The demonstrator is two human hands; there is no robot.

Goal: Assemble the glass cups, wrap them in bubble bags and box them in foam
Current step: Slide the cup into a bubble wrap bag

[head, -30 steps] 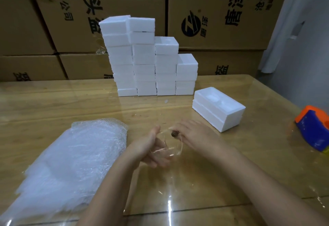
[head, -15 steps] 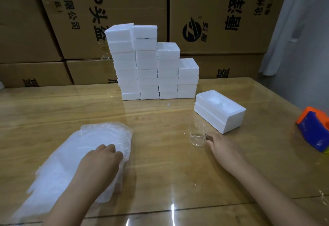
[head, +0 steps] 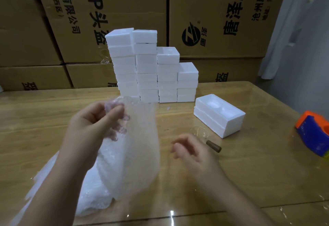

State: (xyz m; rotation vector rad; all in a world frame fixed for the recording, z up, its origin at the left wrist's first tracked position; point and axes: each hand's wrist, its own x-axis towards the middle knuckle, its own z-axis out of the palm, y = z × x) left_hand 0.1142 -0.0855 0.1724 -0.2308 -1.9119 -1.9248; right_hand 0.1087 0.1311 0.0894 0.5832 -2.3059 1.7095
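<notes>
Left grip [head: 92, 124] pinches the limp, light bubble bag [head: 135, 154] at its top; right grip [head: 194, 152] relaxed, empty. We judge the glass cup [head: 201, 131] fragile: take its handle [head: 213, 146].

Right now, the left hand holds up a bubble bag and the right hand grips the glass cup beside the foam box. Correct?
One error: the head view shows the right hand open, gripping nothing; the glass cup stands alone on the table beside the foam box. The left hand does hold up a bubble bag.
</notes>
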